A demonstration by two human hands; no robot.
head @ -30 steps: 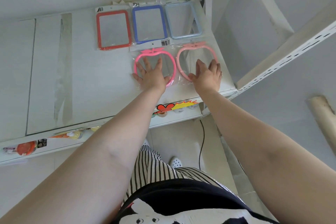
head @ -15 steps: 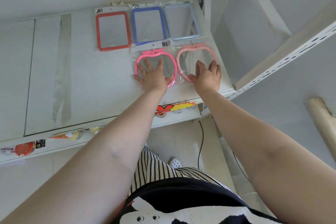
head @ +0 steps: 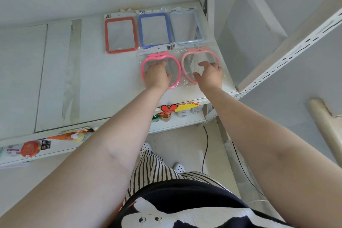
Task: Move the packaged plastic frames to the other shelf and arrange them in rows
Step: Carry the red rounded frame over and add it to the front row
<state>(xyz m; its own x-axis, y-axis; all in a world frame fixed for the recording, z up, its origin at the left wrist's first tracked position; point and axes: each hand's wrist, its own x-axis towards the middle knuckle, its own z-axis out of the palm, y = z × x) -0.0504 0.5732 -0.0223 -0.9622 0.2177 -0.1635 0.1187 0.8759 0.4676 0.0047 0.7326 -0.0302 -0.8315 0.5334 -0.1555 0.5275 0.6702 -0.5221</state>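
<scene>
On the white shelf (head: 92,72) three packaged rectangular frames lie in a back row: a red frame (head: 120,35), a blue frame (head: 154,30) and a light blue frame (head: 187,27). In front of them lie two apple-shaped frames in clear bags. My left hand (head: 157,75) rests over the bright pink frame (head: 176,72), fingers drawn together. My right hand (head: 209,75) hovers over the pale pink frame (head: 185,65), fingers curled and apart, holding nothing.
A white perforated upright and a slanted beam (head: 277,59) stand just right of the frames. A lower shelf (head: 175,122) holds small bottles and packets behind price stickers. A cable (head: 205,146) runs down the floor.
Both hands were flat with spread fingers on the apple frames. Now the left hand's fingers have closed together and the right hand has lifted slightly with curled fingers.
</scene>
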